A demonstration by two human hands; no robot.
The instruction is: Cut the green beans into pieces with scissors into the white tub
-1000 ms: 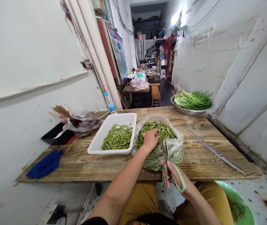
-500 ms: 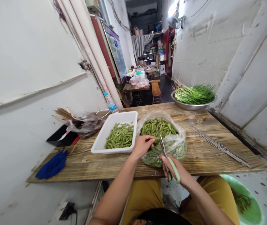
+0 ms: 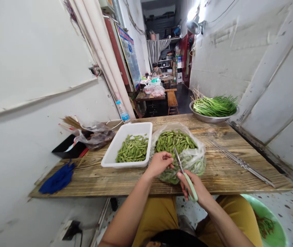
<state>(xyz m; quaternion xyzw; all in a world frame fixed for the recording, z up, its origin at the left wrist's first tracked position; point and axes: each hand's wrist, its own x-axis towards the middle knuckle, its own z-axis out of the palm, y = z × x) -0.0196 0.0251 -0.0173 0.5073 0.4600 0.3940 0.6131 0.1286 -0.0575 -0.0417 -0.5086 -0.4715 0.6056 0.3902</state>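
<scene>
My left hand (image 3: 160,163) is pinched at the near edge of a clear plastic bag (image 3: 181,151) full of green edamame pods; what its fingers hold is too small to make out. My right hand (image 3: 195,187) grips green-handled scissors (image 3: 185,175), blades pointing up toward the left hand's fingertips. A white rectangular tray (image 3: 122,144) holding cut pods sits just left of the bag. Both stand on a wooden table (image 3: 226,175).
A metal bowl of green chives (image 3: 214,108) stands at the far right. Metal skewers (image 3: 241,164) lie right of the bag. A blue cloth (image 3: 57,178), a black tray (image 3: 68,149), a bag of sticks (image 3: 92,133) and a water bottle (image 3: 123,115) are left. A green basin (image 3: 270,226) sits below. A person (image 3: 157,70) sits far back.
My left hand has drawn back from the top of the pod pile to the bag's near edge, fingers pinched. The scissors have come up closer to it.
</scene>
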